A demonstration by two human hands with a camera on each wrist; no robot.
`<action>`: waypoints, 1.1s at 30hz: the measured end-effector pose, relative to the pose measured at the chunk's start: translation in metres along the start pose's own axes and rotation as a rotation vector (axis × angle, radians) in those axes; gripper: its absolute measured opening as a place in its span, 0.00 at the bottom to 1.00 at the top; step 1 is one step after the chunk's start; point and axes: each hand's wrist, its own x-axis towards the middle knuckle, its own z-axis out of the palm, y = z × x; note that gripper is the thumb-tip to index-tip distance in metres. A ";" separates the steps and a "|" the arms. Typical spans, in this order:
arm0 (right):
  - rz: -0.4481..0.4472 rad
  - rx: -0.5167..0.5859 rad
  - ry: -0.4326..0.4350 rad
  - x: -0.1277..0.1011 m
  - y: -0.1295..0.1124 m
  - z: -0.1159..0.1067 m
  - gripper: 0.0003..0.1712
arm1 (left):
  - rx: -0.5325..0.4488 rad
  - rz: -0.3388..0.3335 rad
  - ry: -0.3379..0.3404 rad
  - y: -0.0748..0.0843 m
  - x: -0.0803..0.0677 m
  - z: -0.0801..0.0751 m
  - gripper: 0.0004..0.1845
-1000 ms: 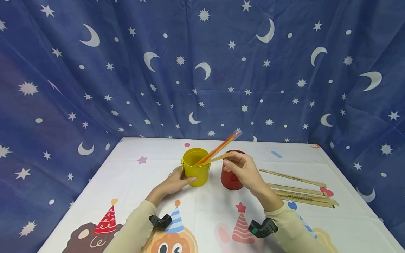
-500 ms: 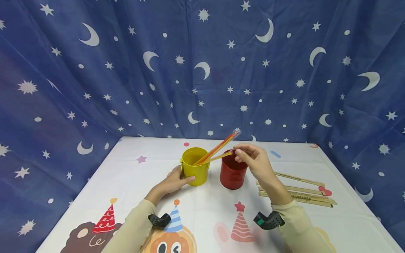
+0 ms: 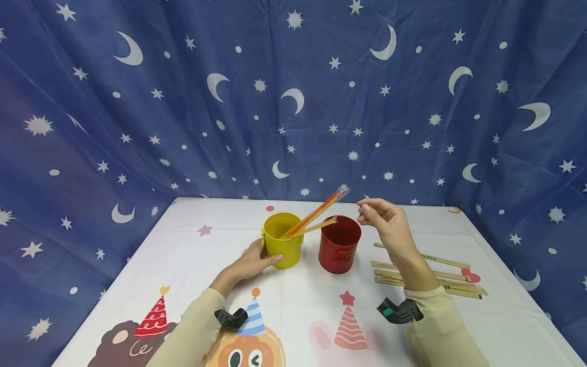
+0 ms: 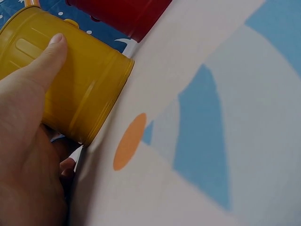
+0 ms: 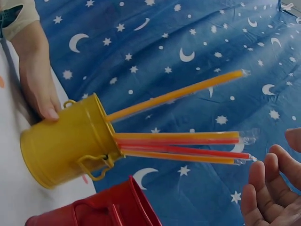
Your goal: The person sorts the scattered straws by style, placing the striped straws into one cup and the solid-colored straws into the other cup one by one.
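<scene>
My left hand [image 3: 249,262] holds a small yellow metal bucket [image 3: 284,253] upright on the table, thumb across its front, the other fingers partly hidden behind it. From the bucket's mouth lean several orange and red straws [image 5: 186,137] in clear plastic wrappers. One yellow-orange straw [image 3: 318,227] slants lower than the rest, towards a red bucket [image 3: 338,255]. Up and to the right of the red bucket hangs my right hand [image 3: 385,221], its fingers loosely bent. In the right wrist view nothing lies between its fingers [image 5: 272,188] and thumb, near the straws' wrapped ends.
Several long, thin, paper-wrapped sticks [image 3: 451,288] with printed marks lie on the table at the right, partly behind my right forearm. A white cloth with party-hat drawings covers the table [image 3: 183,244]. A blue curtain [image 3: 293,127] with moons and stars hangs behind.
My right hand has let go of the low-slanting straw and moved up and right, past the red bucket, which now shows fully. The left hand and yellow bucket stay put.
</scene>
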 end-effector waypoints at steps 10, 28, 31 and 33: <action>-0.042 -0.017 0.073 0.003 0.002 -0.011 0.08 | -0.001 0.016 0.001 0.000 0.000 0.001 0.44; -0.071 -0.099 0.123 0.004 0.001 -0.035 0.08 | -0.074 -0.011 -0.058 -0.001 -0.005 -0.005 0.59; -0.075 -0.147 0.120 0.003 0.002 -0.044 0.08 | -0.100 -0.020 -0.062 0.002 -0.007 -0.009 0.60; -0.073 -0.157 0.118 0.003 0.003 -0.050 0.08 | -0.098 -0.024 -0.052 0.004 -0.010 -0.013 0.59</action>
